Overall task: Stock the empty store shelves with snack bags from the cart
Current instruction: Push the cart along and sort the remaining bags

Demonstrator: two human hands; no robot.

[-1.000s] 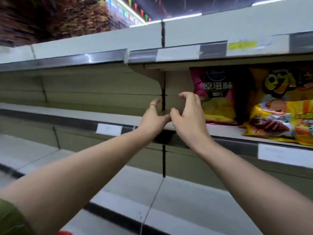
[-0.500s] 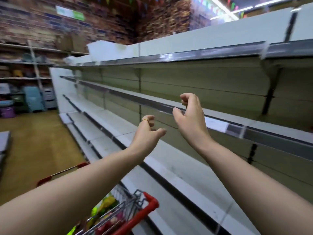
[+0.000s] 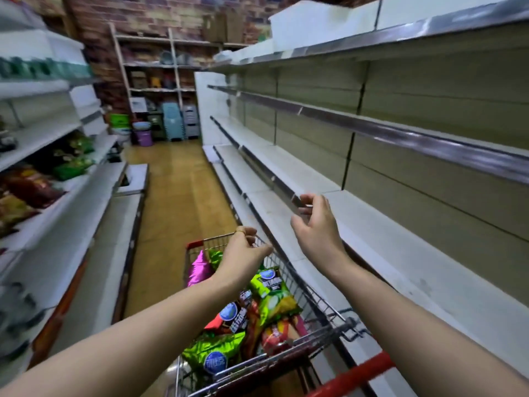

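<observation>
Fingers (image 3: 312, 200) are loosely curled, nothing is held by left hand (image 3: 245, 251) or right hand (image 3: 317, 228); glossy green, red, pink snack bags (image 3: 272, 295) are heaped in cart (image 3: 333, 313).

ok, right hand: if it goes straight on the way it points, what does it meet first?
Likely the shelf rail: the right hand points up and slightly left at that shelf's front edge, fingers loosely curled, holding nothing. Nothing shows between them; depth is unclear.

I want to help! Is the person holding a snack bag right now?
No, the left hand and right hand both hold nothing; the shiny snack bags lie in the red-trimmed wire cart.
</observation>
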